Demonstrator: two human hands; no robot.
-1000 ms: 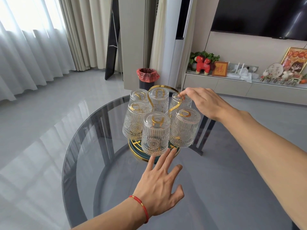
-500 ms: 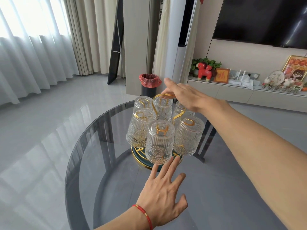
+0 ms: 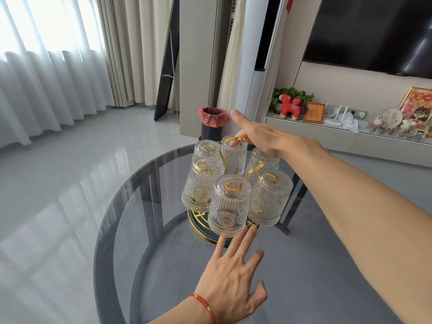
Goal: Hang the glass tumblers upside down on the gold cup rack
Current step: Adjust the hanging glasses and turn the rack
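The gold cup rack [image 3: 254,168] stands on a round smoked-glass table [image 3: 131,220], on a dark green base with a gold rim. Several ribbed glass tumblers hang upside down on its arms, the nearest one [image 3: 230,206] facing me. My right hand [image 3: 261,134] reaches over the top, fingers curled around the gold loop handle, index finger pointing out. Flat and spread on the tabletop just in front of the base lies my left hand [image 3: 233,274], its fingertips under the nearest tumbler. A red cord circles that wrist.
Beyond the table stands a black bin [image 3: 212,122] with a red liner. A low TV cabinet [image 3: 350,139] with ornaments runs along the right wall under a dark screen. Curtains [image 3: 46,66] cover the window at the left. The floor is glossy grey tile.
My right hand has risen from the back right tumbler to the gold loop handle and closed on it. My left hand has stayed flat before the base.
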